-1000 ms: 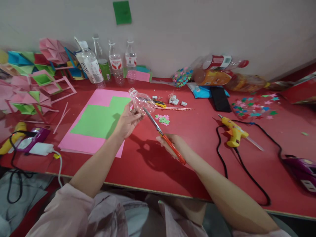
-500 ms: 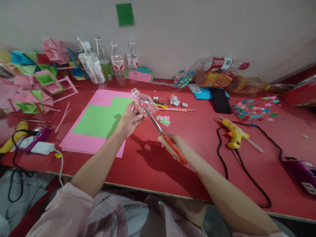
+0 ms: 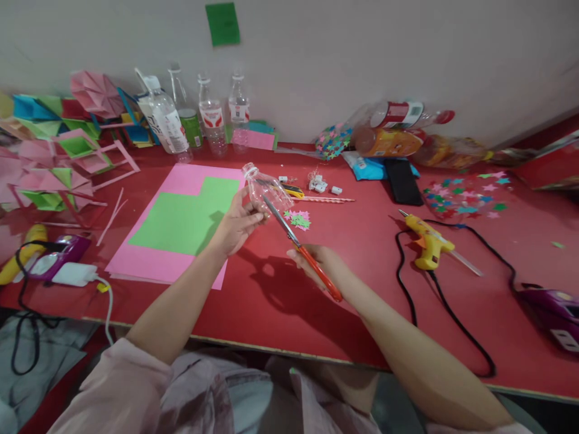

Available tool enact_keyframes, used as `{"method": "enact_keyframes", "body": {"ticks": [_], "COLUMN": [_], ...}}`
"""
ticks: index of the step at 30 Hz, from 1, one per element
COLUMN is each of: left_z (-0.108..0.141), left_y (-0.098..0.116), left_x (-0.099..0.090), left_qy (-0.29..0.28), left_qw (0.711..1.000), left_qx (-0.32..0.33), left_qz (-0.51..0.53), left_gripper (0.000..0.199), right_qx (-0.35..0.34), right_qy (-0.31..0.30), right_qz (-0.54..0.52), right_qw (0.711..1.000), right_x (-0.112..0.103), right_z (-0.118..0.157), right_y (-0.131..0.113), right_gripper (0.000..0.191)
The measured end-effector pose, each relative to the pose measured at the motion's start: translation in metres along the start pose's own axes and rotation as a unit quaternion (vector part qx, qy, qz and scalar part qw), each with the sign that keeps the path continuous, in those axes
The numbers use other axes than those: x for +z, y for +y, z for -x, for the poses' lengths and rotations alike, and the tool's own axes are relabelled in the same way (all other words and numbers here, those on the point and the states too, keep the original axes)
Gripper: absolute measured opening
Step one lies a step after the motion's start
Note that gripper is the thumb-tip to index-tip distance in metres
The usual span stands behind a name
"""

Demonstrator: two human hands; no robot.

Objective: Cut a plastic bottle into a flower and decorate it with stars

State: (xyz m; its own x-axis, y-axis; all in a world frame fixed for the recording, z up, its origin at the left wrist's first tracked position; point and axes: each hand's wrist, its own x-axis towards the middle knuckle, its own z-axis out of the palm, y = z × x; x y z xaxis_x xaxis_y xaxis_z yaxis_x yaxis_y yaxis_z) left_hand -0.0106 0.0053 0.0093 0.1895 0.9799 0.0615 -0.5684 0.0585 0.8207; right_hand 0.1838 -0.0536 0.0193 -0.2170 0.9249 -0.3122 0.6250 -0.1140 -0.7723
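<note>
My left hand (image 3: 239,223) is closed around the lower side of a clear plastic bottle top (image 3: 262,188), holding it tilted above the table with its neck up to the left. In my right hand (image 3: 316,265) is a pair of scissors (image 3: 310,258) with red-orange handles. The blades point up and left and lie against the bottle piece near its cut edge; whether they bite into the plastic cannot be made out. Small pink and green paper stars (image 3: 299,219) lie on the table just beyond the blades.
Pink paper (image 3: 158,265) and green paper (image 3: 176,223) lie at left. A yellow glue gun (image 3: 429,241) with a black cord, a phone (image 3: 403,182) and star-covered plastic (image 3: 465,196) are at right. Several bottles (image 3: 212,117) stand along the wall. A yellow cutter (image 3: 294,190) lies behind the stars.
The view has shifted slightly, so the table things appear a little further left. The bottle piece has turned slightly in my left hand; the scissors keep nearly the same place.
</note>
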Motion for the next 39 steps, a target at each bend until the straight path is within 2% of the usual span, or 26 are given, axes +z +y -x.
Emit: {"method": "enact_keyframes", "body": {"ticks": [2,10,14,17,24,31,39], "left_z": [0.001,0.001,0.001,0.001,0.000,0.000,-0.001], "left_y": [0.001,0.004,0.005,0.002,-0.005,-0.004,-0.007], "left_x": [0.001,0.002,0.002,0.001,-0.002,-0.002,-0.005], "left_qy": [0.000,-0.008,-0.006,-0.019,-0.053,-0.054,-0.060], "left_qw": [1.000,1.000,1.000,1.000,0.997,0.998,0.997], "left_qx": [-0.006,-0.005,-0.011,-0.017,-0.023,-0.012,-0.004], "left_qz": [-0.003,0.014,0.006,-0.006,-0.041,-0.042,-0.041], "left_gripper": [0.052,0.052,0.053,0.058,0.071,0.067,0.071], "right_qx": [0.001,0.004,0.022,0.010,-0.007,0.019,0.052], "right_qy": [0.017,0.014,-0.019,-0.041,-0.018,-0.013,-0.018], "right_qz": [0.010,0.012,-0.002,-0.008,0.013,0.005,-0.004], "right_qw": [1.000,1.000,1.000,0.999,1.000,1.000,0.998], "right_x": [0.000,0.001,-0.001,-0.001,-0.002,-0.001,-0.002], "right_z": [0.000,0.000,0.000,-0.001,-0.006,-0.004,0.001], "right_y": [0.000,-0.005,-0.006,-0.004,0.002,-0.003,-0.011], "right_gripper": [0.048,0.049,0.051,0.053,0.057,0.049,0.045]}}
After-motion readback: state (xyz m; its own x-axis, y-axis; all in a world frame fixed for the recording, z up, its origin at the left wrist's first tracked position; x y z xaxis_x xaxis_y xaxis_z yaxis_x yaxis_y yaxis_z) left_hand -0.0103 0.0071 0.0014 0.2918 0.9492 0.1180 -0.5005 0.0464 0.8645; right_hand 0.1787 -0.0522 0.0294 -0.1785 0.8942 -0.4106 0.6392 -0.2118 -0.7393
